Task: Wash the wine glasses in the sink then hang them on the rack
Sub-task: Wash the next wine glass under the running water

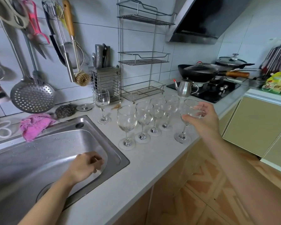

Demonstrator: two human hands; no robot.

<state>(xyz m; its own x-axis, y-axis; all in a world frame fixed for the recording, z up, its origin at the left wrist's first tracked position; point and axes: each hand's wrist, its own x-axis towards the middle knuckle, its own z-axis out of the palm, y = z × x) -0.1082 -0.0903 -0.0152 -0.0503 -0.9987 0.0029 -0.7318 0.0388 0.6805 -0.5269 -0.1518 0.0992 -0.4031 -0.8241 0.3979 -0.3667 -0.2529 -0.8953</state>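
1. Six wine glasses stood upright on the surface, right of the sink. None was in the basin.
2. A row of four ran from near to far. Their clear bowls overlapped, so the rims were hard to separate.
3. A lone glass stood farther left, near the steel scourer.
4. The rightmost glass had its foot on the surface, and its bowl was partly hidden by the right hand.
5. Right hand: the fingers were apart and lightly curved about that bowl, with the thumb across its near side. The hand was blurred, so I could not tell whether it touched the glass.
6. Left hand: it was low inside the sink by the right wall, knuckles up and fingers curled under. The tips were hidden, and a pale smear lay beneath them. I could not tell whether they held anything.
7. The wire rack stood at the far wall behind the glasses, its top cut off by the frame edge.
8. A pink cloth lay over the sink's far rim.
9. The sink's left part ran out of frame.
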